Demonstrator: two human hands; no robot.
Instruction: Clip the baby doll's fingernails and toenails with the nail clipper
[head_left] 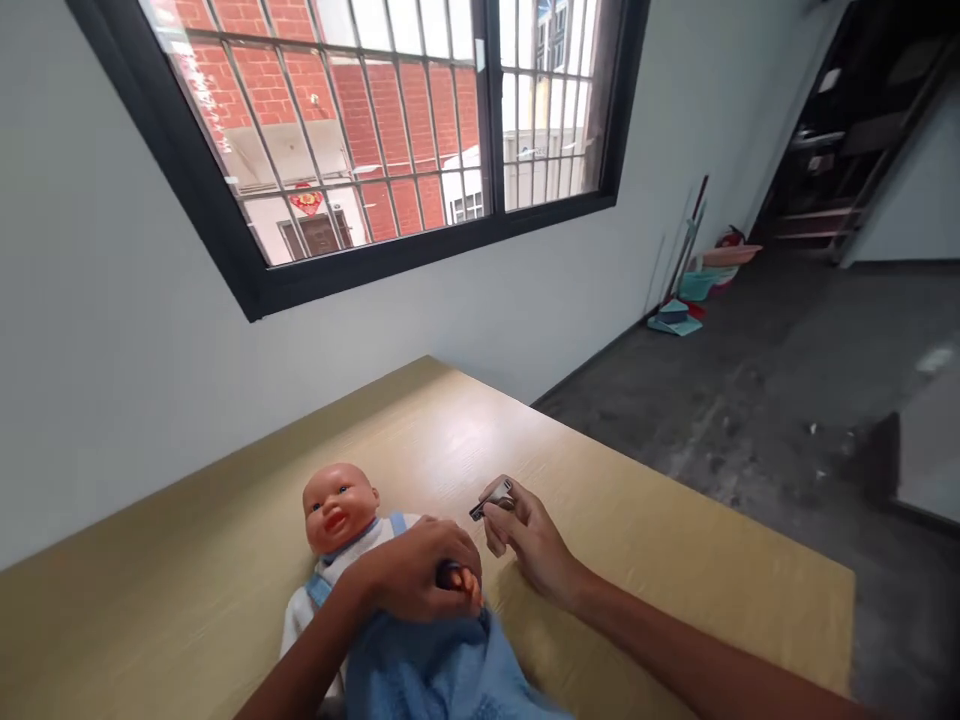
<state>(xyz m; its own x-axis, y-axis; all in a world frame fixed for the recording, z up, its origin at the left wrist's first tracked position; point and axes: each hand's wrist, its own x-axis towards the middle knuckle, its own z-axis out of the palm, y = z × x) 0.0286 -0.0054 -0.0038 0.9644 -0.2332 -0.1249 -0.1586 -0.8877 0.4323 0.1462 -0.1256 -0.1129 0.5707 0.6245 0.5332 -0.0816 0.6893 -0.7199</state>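
A baby doll (442, 660) in a white top and blue overalls lies on its back on the table, its head toward the window wall. Across its chest, my left hand (420, 572) is closed around the doll's hand (466, 582), whose small fingers stick out from my grip. My right hand (534, 545) pinches a small metal nail clipper (496, 494) between thumb and fingers. The clipper is in the air just right of the doll's hand, apart from it. My left forearm hides part of the doll's body.
The light wooden table (660, 540) ends at the right, above a grey floor (712, 400). A barred window (390, 110) is in the wall behind. Along that wall stand a dustpan (675, 318) with a long handle and several plastic basins (720, 262).
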